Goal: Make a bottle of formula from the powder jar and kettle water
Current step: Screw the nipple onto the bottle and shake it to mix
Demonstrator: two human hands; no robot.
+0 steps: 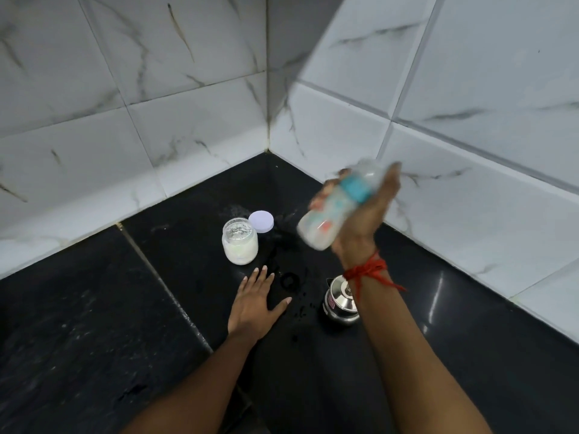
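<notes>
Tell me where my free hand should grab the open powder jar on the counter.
Probably wrap the left hand round the powder jar at its wide lower body, coming from the near left. It stands upright with its mouth open, so fingers from above would dip inside; its lid lies close behind on the right, and the right hand holds the bottle there.

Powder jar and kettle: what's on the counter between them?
In the head view, only wet rings on the black countertop lie between powder jar and kettle; the left hand rests flat alongside.
</notes>
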